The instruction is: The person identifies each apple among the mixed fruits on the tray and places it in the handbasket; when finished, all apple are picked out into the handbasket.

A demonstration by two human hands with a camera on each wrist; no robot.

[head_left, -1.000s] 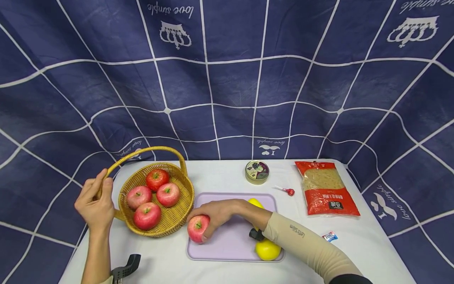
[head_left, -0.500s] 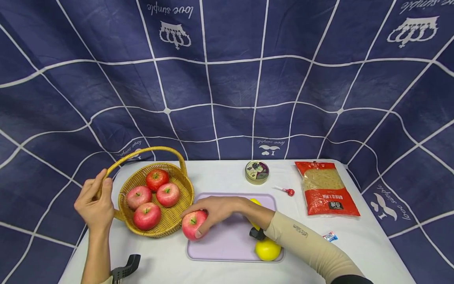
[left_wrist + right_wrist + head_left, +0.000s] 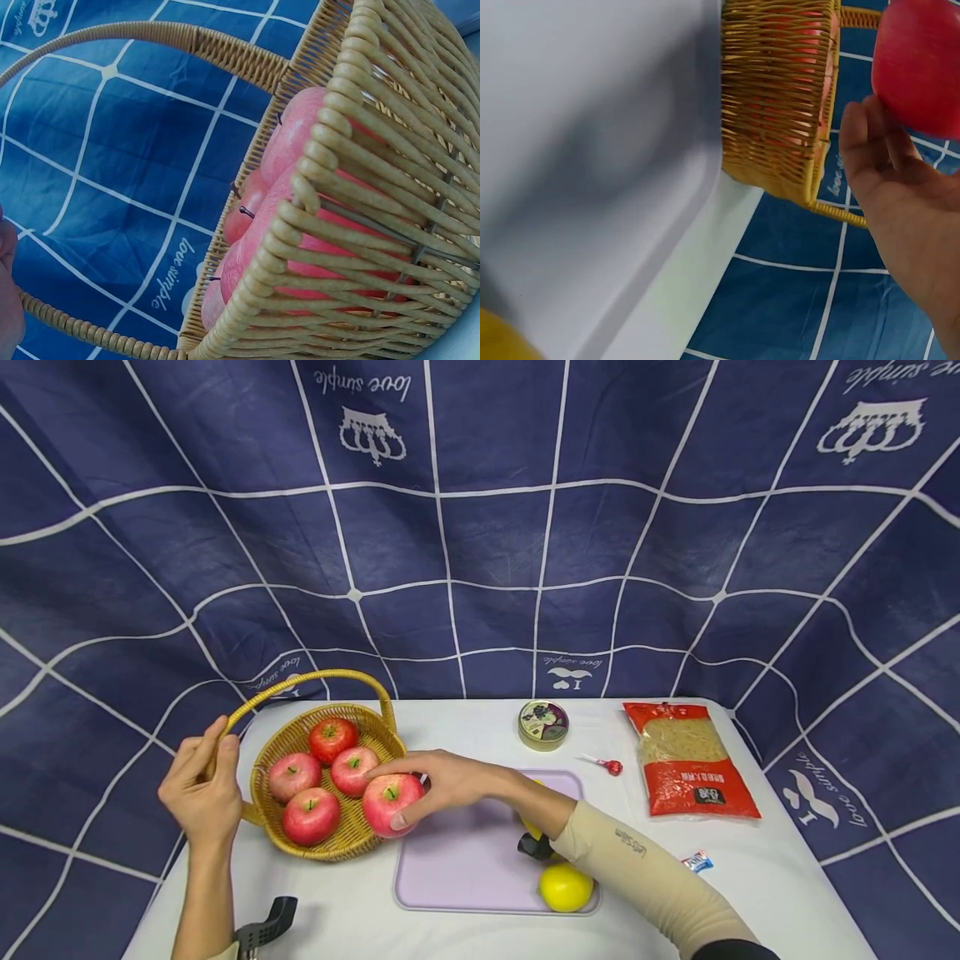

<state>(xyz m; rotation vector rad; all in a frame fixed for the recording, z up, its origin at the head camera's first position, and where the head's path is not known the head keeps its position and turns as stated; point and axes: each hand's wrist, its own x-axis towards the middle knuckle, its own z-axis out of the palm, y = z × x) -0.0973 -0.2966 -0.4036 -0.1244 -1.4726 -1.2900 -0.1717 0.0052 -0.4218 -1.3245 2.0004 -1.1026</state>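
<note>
Right hand [image 3: 442, 781] has its grip wrapped around a round red apple [image 3: 392, 803], held right over the near rim of the woven wicker basket [image 3: 375, 839], which has four more red apples [image 3: 311, 814] inside. Left hand [image 3: 201, 793] pinches the basket's arched handle [image 3: 315, 677]. Purple plastic tray [image 3: 465, 868] sits on the white bench [image 3: 465, 735].

Bright, even overhead light, soft short shadows under the basket [image 3: 330, 793] and forearm, white desk [image 3: 480, 735] near glare-free, head view sharp but bowed at the edges, backdrop grid curved, right wrist view blurred close up, tray [image 3: 592, 150] washed out, left wrist view tinted blue
</note>
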